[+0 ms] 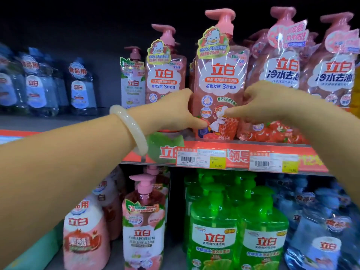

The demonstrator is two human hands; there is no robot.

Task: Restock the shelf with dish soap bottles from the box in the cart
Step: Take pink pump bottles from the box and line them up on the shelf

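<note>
Pink pump dish soap bottle [220,75] upright at the front edge of the upper shelf [243,151], long axis vertical, clasped between both hands. Left hand [175,112] curled round its left flank, right hand [261,102] pinching its right side, equally near. Presumably needs only sliding straight back, between pink neighbour bottle [165,75] and wrapped twin packs [282,65].

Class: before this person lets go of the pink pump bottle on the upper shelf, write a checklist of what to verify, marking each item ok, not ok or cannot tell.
1. Pink bottle upright: ok.
2. Its base on the upper shelf, not hanging past the front edge: ok, it looks fully on.
3. Label facing forward: ok.
4. Left hand and right hand both grip the bottle: ok.
5. In line with the matching bottle on its left: not ok, it stands further forward.
6. Room behind to push it back: cannot tell, hidden.
</note>
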